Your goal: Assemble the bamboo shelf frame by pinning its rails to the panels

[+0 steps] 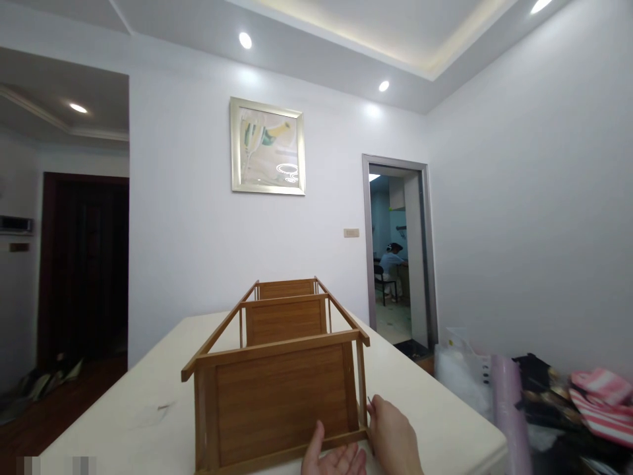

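Note:
A brown wooden shelf rack [281, 392] lies on its side on the cream table, its nearest panel facing me. My left hand [336, 456] is at the bottom edge of that panel, palm up, thumb raised and fingers apart; I see nothing in it. Beside the rack's lower right corner is my right hand [395, 432], its fingers pinched around a thin metal rod [369, 400]. Only the rod's tip shows, close to the right-hand post, and the rest is hidden by the fingers.
The pale table [430, 409] runs back to the wall. Small bits [163, 407] lie on its left side. Piled at the right are a pink roll [508, 409], plastic wrap [459, 376] and striped cloth [603, 409]. Through the doorway a person [391, 262] sits in another room.

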The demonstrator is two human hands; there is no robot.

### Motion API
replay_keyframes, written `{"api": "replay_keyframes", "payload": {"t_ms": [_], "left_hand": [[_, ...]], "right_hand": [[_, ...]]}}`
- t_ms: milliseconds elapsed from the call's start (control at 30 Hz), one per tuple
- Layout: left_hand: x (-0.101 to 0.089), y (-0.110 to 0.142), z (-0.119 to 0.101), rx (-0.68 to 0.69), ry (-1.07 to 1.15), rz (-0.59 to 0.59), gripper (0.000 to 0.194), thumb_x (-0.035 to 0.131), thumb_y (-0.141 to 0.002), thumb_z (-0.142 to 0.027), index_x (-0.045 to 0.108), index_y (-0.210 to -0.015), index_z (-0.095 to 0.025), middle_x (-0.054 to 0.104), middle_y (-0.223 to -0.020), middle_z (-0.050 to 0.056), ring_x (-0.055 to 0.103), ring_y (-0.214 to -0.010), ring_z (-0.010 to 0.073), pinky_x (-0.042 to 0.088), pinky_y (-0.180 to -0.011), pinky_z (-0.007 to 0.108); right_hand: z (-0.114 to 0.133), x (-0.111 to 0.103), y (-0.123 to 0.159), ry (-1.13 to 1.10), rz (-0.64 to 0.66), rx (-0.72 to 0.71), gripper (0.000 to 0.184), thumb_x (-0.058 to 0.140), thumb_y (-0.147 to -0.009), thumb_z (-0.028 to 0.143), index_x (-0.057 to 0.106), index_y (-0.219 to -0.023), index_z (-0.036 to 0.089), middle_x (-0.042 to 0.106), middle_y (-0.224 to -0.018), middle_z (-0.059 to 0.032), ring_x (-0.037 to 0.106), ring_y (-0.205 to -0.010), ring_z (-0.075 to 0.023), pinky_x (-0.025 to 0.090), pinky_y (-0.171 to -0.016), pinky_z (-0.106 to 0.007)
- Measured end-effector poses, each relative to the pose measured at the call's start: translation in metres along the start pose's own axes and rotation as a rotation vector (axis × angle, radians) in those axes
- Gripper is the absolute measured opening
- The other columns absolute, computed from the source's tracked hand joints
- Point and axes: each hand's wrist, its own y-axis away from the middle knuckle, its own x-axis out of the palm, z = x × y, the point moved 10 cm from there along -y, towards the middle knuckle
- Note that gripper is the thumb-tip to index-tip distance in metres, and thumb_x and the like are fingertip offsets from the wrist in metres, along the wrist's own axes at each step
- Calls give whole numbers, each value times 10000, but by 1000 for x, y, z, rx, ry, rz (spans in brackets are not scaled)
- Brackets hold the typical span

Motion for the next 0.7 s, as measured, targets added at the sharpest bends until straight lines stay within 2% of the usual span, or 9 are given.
{"api": "replay_keyframes", "payload": {"t_ms": [100, 200, 333, 433, 567, 633, 700], "left_hand": [[7, 0, 3, 21, -41, -19, 877, 448, -843, -616, 313, -1329, 101, 631, -794, 174, 655, -775, 322, 474, -753, 382], [7, -1, 4, 27, -85, -43, 877, 401, -863, -606, 290, -1348, 116, 625, -822, 175, 643, -786, 311, 466, -765, 377], [8, -9, 3, 57, -150, -53, 917, 417, -838, -614, 270, -1369, 118, 610, -1019, 237, 624, -925, 332, 455, -815, 383], [9, -16, 1, 54, -223, -45, 909, 436, -824, -585, 267, -1372, 120, 547, -1211, 304, 575, -1089, 365, 447, -863, 399], [10, -22, -1, 26, -318, -17, 870, 462, -812, -543, 290, -1359, 111, 514, -1283, 341, 565, -1137, 375, 439, -898, 426], [8, -24, -2, 36, -343, -13, 846, 467, -807, -547, 332, -1334, 101, 519, -1279, 339, 585, -1114, 370, 440, -903, 426], [5, -24, -2, 58, -378, -12, 785, 468, -805, -549, 414, -1274, 77, 532, -1260, 334, 618, -1063, 356, 448, -894, 422]], "right_hand": [[-2, -9, 0, -152, -112, -119, 327, 335, -899, 205, 646, -801, 204, 722, -794, -89, 671, -735, -209, 432, -678, -280], [-14, -21, 5, -310, -218, -128, 351, 371, -900, 386, 662, -808, 212, 724, -810, -93, 667, -746, -237, 464, -698, -305], [-19, -19, 8, -644, -157, -78, 434, 445, -848, 585, 653, -784, 210, 711, -793, -68, 650, -733, -226, 493, -664, -288], [-14, -18, 6, -852, -116, -57, 483, 497, -798, 661, 642, -760, 201, 690, -785, -48, 634, -771, -217, 499, -684, -275], [-9, -13, 2, -914, -72, -53, 498, 536, -766, 682, 592, -657, 199, 594, -619, 3, 565, -621, -173, 475, -608, -265], [-13, -12, 2, -918, -72, -45, 507, 551, -747, 691, 606, -657, 196, 609, -627, -6, 584, -633, -183, 488, -615, -273], [-23, -17, 4, -885, -139, -9, 511, 569, -727, 698, 655, -716, 194, 677, -726, -42, 635, -719, -218, 521, -674, -298]]}}
